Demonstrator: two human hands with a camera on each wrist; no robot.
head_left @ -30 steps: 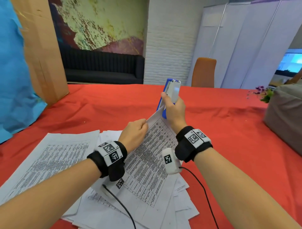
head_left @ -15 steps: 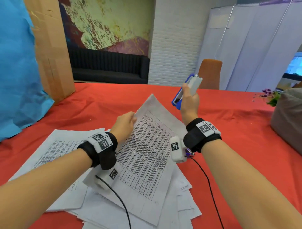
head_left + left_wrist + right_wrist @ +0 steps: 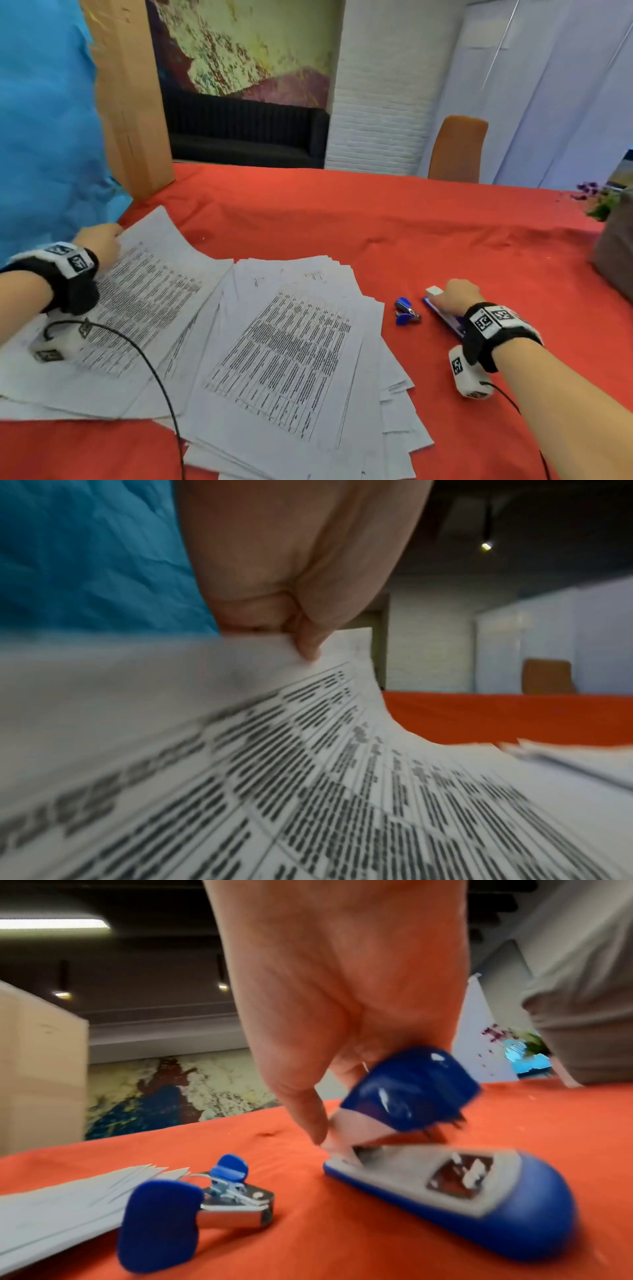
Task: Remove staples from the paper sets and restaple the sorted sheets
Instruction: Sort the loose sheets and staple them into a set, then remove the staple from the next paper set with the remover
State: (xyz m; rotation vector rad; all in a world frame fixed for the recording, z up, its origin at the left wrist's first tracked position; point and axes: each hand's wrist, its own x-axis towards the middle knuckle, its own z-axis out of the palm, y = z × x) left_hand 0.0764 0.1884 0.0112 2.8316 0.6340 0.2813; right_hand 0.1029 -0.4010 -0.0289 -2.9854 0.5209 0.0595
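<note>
Your left hand pinches the limp stapled set by its corner at ten o'clock — support it — while your right hand grips the rigid stapler at three o'clock.

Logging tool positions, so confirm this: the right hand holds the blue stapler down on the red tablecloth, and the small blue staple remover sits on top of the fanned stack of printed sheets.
One detail is wrong. The small blue staple remover lies on the red tablecloth, beside the fanned stack of printed sheets, not on it; the head view shows this. The right hand does hold the blue stapler down on the cloth.
</note>
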